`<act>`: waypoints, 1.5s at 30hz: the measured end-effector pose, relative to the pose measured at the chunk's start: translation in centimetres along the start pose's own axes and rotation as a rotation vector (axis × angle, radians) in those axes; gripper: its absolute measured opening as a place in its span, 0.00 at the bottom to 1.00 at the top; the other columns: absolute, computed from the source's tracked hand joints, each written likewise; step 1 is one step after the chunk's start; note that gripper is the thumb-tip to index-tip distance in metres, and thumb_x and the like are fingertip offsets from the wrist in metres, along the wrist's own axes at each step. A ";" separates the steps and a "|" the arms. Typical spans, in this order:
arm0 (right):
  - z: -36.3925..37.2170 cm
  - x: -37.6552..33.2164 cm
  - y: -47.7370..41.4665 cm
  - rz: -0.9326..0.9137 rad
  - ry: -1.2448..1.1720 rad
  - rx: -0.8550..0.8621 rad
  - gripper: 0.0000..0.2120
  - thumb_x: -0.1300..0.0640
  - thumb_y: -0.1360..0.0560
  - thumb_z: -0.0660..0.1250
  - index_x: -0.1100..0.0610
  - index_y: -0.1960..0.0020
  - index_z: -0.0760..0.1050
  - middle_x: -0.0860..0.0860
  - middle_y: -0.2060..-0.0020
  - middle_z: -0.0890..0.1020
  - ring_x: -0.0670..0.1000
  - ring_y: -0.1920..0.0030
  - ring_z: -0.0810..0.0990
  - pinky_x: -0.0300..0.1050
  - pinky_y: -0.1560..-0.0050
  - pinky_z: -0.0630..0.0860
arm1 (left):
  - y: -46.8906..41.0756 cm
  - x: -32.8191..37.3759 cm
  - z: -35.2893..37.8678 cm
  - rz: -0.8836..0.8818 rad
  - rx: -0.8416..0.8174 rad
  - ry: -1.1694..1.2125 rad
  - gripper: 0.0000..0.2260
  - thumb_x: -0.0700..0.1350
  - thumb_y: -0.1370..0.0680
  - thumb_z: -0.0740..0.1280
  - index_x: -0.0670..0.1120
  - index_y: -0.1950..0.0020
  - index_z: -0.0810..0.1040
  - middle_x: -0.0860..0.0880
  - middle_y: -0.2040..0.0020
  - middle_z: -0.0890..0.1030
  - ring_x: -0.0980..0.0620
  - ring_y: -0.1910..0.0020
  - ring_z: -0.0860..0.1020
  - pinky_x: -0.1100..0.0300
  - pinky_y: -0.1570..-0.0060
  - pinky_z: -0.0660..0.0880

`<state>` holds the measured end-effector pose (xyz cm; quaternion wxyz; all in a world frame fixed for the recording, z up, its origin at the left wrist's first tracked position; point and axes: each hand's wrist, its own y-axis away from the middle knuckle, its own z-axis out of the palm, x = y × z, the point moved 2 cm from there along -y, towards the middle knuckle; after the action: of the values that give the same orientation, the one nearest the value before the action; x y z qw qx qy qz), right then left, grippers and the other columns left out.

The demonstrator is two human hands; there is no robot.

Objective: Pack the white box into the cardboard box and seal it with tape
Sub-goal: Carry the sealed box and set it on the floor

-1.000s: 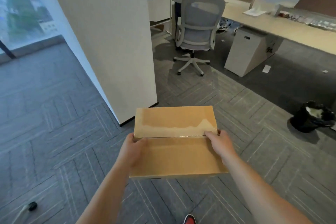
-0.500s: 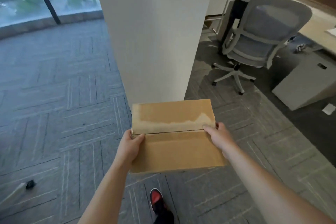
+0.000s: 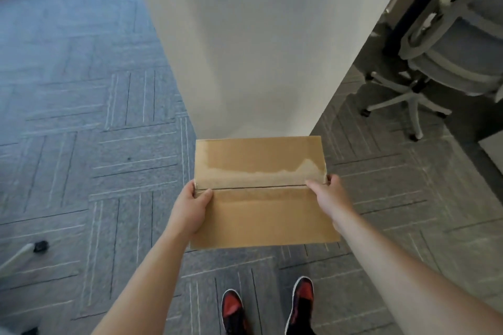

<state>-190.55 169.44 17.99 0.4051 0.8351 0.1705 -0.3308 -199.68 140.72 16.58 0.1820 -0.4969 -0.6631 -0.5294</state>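
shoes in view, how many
2. The left shoe is at the bottom edge, below the held cardboard box; the right shoe is beside it, apart. Both are cut off by the frame.

cardboard box (image 3: 261, 215): matt brown card, glossy clear tape along seam
floor (image 3: 81, 117): grey ribbed carpet
pillar (image 3: 258, 35): smooth matt white

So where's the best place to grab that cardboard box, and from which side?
By its two short ends, coming in from both sides at once. The cardboard box is wide, shallow and level, so a hand per end should keep it steady. The left hand and right hand grip there, thumbs on top by the seam, likely holding the flaps down.
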 end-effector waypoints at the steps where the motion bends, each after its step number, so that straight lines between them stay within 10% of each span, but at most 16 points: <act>1: 0.6 0.7 -1.7 0.008 0.014 -0.012 0.17 0.49 0.22 0.68 0.52 0.39 0.65 0.50 0.48 0.73 0.52 0.50 0.73 0.48 0.50 0.69 | -1.2 -0.7 0.9 -0.014 0.006 -0.008 0.08 0.47 0.19 0.63 0.54 0.40 0.74 0.56 0.49 0.80 0.52 0.48 0.78 0.51 0.47 0.74; 25: 22.4 25.8 -43.4 0.025 0.126 -0.079 0.18 0.50 0.21 0.67 0.54 0.34 0.69 0.52 0.42 0.77 0.53 0.50 0.72 0.48 0.50 0.69 | -36.7 -31.5 24.7 -0.192 0.112 0.080 0.09 0.47 0.20 0.66 0.54 0.40 0.77 0.52 0.47 0.83 0.48 0.47 0.80 0.47 0.41 0.74; 45: 29.5 29.3 -52.6 -0.001 0.174 0.010 0.15 0.52 0.19 0.64 0.56 0.35 0.73 0.55 0.40 0.78 0.59 0.44 0.77 0.46 0.53 0.69 | -45.1 -35.3 27.7 -0.168 0.168 0.014 0.08 0.46 0.19 0.64 0.50 0.41 0.76 0.49 0.47 0.81 0.46 0.47 0.78 0.47 0.40 0.73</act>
<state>-210.68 178.85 -45.24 0.3844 0.8627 0.2039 -0.2578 -214.71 151.15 -44.38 0.1825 -0.4187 -0.7433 -0.4887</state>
